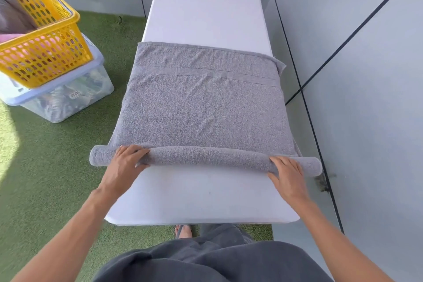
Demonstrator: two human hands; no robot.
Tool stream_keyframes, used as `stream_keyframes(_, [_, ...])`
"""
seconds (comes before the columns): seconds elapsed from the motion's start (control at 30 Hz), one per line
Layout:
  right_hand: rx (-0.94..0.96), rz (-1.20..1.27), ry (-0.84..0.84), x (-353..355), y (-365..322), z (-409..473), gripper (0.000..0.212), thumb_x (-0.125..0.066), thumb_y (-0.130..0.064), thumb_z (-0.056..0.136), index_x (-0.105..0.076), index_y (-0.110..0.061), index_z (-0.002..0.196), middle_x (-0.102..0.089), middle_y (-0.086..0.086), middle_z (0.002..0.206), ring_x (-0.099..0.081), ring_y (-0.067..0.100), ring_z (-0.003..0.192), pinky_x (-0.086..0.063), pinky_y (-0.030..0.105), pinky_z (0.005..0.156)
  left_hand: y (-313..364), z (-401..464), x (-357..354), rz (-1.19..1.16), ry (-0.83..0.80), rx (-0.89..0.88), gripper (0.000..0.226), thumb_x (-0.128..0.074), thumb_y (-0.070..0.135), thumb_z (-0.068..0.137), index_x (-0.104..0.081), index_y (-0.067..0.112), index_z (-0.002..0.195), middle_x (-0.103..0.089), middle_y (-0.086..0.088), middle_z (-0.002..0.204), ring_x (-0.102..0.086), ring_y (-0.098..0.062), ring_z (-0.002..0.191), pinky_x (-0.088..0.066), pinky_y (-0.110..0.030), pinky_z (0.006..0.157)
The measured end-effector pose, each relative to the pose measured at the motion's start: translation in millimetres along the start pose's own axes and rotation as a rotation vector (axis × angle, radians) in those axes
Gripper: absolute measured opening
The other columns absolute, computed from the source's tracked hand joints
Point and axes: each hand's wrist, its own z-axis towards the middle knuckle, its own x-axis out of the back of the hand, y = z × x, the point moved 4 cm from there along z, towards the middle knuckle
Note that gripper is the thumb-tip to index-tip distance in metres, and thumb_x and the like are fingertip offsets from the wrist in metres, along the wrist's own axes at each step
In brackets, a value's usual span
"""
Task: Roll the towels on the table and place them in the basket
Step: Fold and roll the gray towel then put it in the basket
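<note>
A grey towel [201, 103] lies spread across the white table [201, 194]. Its near edge is wound into a thin roll that sticks out past both sides of the table. My left hand [128, 162] grips the roll near its left end, fingers curled over the top. My right hand [287, 173] presses on the roll near its right end. A yellow perforated basket [49, 52] stands tilted at the far left with pink and grey cloth inside it.
The basket rests on a clear plastic storage box [68, 103] with a pale lid, set on green artificial grass [57, 167]. Grey wall panels [366, 75] run close along the table's right side and behind it. My foot shows below the table's near edge.
</note>
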Motion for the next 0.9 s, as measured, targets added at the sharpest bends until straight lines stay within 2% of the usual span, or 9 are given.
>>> stream_keyframes(0.1, [0.014, 0.040, -0.179, 9.3, 5.3, 8.6, 0.041, -0.069, -0.029, 0.086, -0.061, -0.017, 0.124, -0.062, -0.002, 0.116, -0.054, 0.022, 0.114, -0.038, 0.037, 0.097, -7.2, 17.1, 13.0, -0.108, -0.210, 0.092, 0.042, -0.082, 0.023, 0.074, -0.070, 0.012, 0.113, -0.065, -0.002, 0.097, -0.061, -0.031, 0.099, -0.045, -0.038, 0.087])
stream_keyframes(0.2, [-0.100, 0.221, -0.439, 17.8, 15.3, 16.5, 0.040, -0.070, -0.029, 0.086, -0.062, -0.019, 0.123, -0.063, -0.003, 0.112, -0.056, 0.018, 0.111, -0.041, 0.030, 0.087, -17.5, 27.5, 11.6, -0.216, -0.459, 0.240, 0.049, -0.082, 0.028, 0.075, -0.066, 0.020, 0.120, -0.066, 0.001, 0.114, -0.058, -0.019, 0.109, -0.039, -0.025, 0.090])
stream_keyframes(0.3, [-0.157, 0.385, -0.290, 21.6, 17.3, 24.1, 0.037, -0.072, -0.022, 0.084, -0.064, -0.020, 0.120, -0.060, -0.002, 0.113, -0.055, 0.016, 0.111, -0.038, 0.027, 0.091, -22.9, 34.6, 20.6, -0.333, -0.214, 0.339, 0.046, -0.081, 0.023, 0.077, -0.065, 0.020, 0.120, -0.066, -0.002, 0.108, -0.061, -0.021, 0.097, -0.044, -0.030, 0.080])
stream_keyframes(0.4, [-0.105, 0.285, 0.054, 18.0, 11.9, 20.4, 0.029, -0.065, -0.021, 0.090, -0.065, -0.020, 0.119, -0.059, 0.001, 0.117, -0.055, 0.024, 0.114, -0.038, 0.038, 0.101, -10.3, 27.6, 28.9, -0.149, 0.129, 0.129, 0.020, -0.076, 0.019, 0.081, -0.072, 0.021, 0.101, -0.066, -0.001, 0.097, -0.061, -0.030, 0.088, -0.049, -0.041, 0.075])
stream_keyframes(0.5, [-0.057, 0.099, 0.034, 2.5, 2.4, 5.8, 0.045, -0.063, -0.043, 0.090, -0.059, -0.022, 0.129, -0.053, -0.006, 0.132, -0.043, 0.022, 0.128, -0.024, 0.039, 0.110, 6.4, 4.0, 16.5, -0.048, 0.167, 0.013, 0.032, -0.066, 0.038, 0.086, -0.070, 0.017, 0.109, -0.067, 0.000, 0.104, -0.060, -0.028, 0.094, -0.050, -0.044, 0.082])
stream_keyframes(0.57, [-0.017, -0.012, -0.006, -4.4, 0.7, -1.7, 0.058, -0.069, -0.044, 0.084, -0.053, -0.022, 0.135, -0.049, -0.005, 0.136, -0.039, 0.022, 0.132, -0.021, 0.042, 0.113, 8.6, -8.5, 3.8, 0.032, 0.117, -0.031, 0.053, -0.067, 0.044, 0.080, -0.064, 0.011, 0.121, -0.063, -0.003, 0.116, -0.057, -0.028, 0.106, -0.046, -0.045, 0.094])
stream_keyframes(0.63, [-0.014, -0.017, -0.011, -2.3, 0.6, -3.7, 0.054, -0.073, -0.029, 0.081, -0.055, -0.019, 0.131, -0.055, -0.002, 0.130, -0.046, 0.026, 0.127, -0.030, 0.045, 0.108, 8.8, -13.6, -2.2, 0.076, 0.078, -0.037, 0.057, -0.080, 0.028, 0.075, -0.060, 0.008, 0.125, -0.062, -0.007, 0.119, -0.056, -0.032, 0.112, -0.041, -0.047, 0.101])
stream_keyframes(0.73, [-0.048, 0.008, -0.021, 6.1, -2.3, -2.3, 0.042, -0.074, -0.019, 0.081, -0.061, -0.019, 0.121, -0.063, -0.002, 0.116, -0.053, 0.026, 0.117, -0.036, 0.043, 0.101, 4.8, -7.5, 5.5, 0.032, 0.002, 0.039, 0.049, -0.081, 0.009, 0.072, -0.065, 0.010, 0.118, -0.067, -0.006, 0.112, -0.060, -0.033, 0.107, -0.044, -0.045, 0.094])
stream_keyframes(0.9, [-0.096, 0.101, -0.372, 17.2, 12.8, 6.8, 0.041, -0.069, -0.029, 0.086, -0.060, -0.024, 0.126, -0.063, -0.003, 0.122, -0.055, 0.020, 0.118, -0.043, 0.038, 0.096, -20.1, 4.9, 12.9, -0.163, -0.437, 0.195, 0.048, -0.079, 0.023, 0.079, -0.063, 0.021, 0.124, -0.063, 0.005, 0.121, -0.056, -0.020, 0.116, -0.041, -0.033, 0.099])
